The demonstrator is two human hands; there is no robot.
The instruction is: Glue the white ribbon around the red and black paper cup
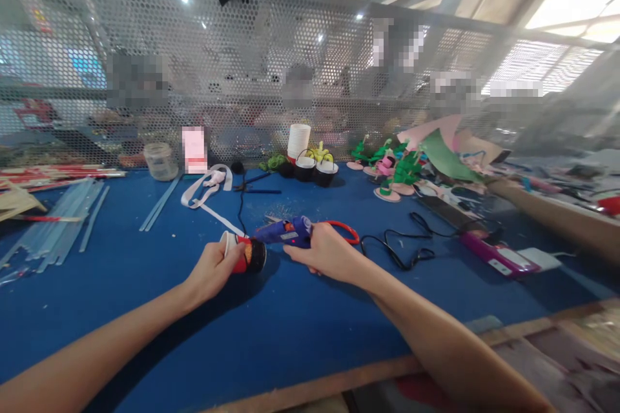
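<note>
My left hand (214,266) is closed around a small red and black pot (249,255) with a white band at its rim, held just above the blue table (145,310). My right hand (325,251) grips a blue glue gun (287,231) whose nozzle points left toward the pot. A red scissors handle (345,230) lies just behind my right hand. A white ribbon (207,193) trails from the pot toward the back of the table.
Clear glue sticks (62,222) lie at the left. Small black pots (314,171), a stack of white cups (298,140) and green and pink craft figures (394,171) stand at the back. Another person's forearm (557,216) rests at right, near a black cord (397,248) and a purple tool (494,257). A perforated metal screen (271,64) closes the far edge.
</note>
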